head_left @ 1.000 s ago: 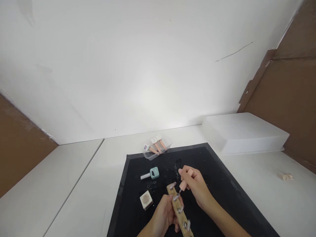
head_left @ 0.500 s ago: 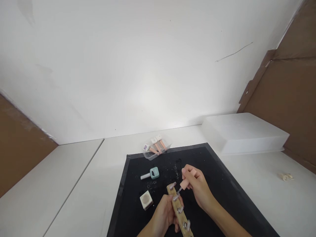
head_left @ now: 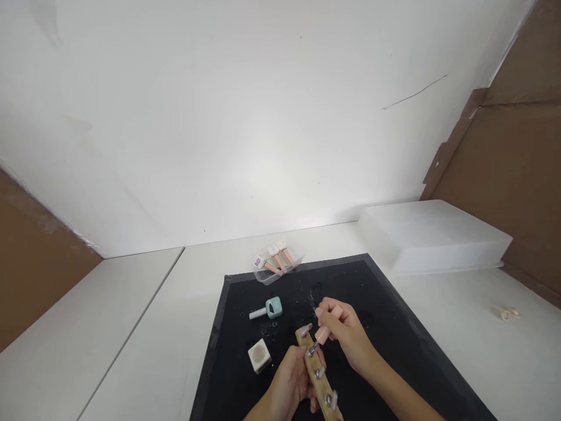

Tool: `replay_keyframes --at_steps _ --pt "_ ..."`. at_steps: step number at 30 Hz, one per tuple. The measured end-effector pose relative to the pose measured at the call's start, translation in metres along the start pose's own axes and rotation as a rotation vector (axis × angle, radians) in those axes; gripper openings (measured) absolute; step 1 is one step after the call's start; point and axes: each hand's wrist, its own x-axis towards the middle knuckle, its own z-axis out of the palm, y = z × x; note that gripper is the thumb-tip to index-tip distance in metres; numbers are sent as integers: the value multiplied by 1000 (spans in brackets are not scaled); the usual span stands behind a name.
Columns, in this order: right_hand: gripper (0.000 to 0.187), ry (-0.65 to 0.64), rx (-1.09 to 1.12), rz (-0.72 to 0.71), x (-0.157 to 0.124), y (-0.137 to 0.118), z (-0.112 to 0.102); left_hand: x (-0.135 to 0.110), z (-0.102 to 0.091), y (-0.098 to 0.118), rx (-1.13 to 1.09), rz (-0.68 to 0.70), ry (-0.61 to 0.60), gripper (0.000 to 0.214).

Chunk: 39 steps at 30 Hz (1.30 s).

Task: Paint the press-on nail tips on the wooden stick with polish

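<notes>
My left hand (head_left: 290,377) is closed around a narrow wooden strip (head_left: 323,387) that carries several false nail tips on small metal mounts. A nail polish brush with a pink cap handle (head_left: 323,334) is pinched in my right hand (head_left: 346,330). Its bristles meet the second nail tip (head_left: 311,351) from the far end of the strip. Left of the strip, a square nail polish bottle (head_left: 260,355) with a pale label sits on the black mat (head_left: 236,386). Farther back lies a teal bottle (head_left: 274,307) with a silver cap, on its side.
Behind the mat's far edge, a clear tray (head_left: 268,277) holds several square bottles with pink caps (head_left: 280,261). An upturned translucent bin (head_left: 438,240) stands at the back right. Small cream-coloured pieces (head_left: 506,314) lie on the white table to the right.
My right hand has moved slightly left and down, bringing the brush tip onto the second nail tip. My left hand and the strip stay nearly still.
</notes>
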Motion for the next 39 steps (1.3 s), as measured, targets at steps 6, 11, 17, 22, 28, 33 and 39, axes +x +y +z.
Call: replay_keyframes --at_steps 6,11,17,22,28,33,39 --pt "31 93 39 38 2 1 2 -1 -1 1 -7 4 -4 38" --pt "32 159 70 11 3 2 1 -1 -2 -1 -2 6 -16 39" --pt "30 85 173 57 2 0 0 -1 -1 0 -15 6 7 36" --pt "31 -70 155 3 0 2 -1 -1 1 1 22 -17 24 39" --pt "28 -159 117 -39 -3 1 -1 -3 5 5 37 -21 24 42" --pt "30 -169 56 -54 -4 -5 1 -2 6 5 47 -35 32 45" --pt "29 -88 17 -90 -3 0 -1 -2 4 6 38 -24 50 42"
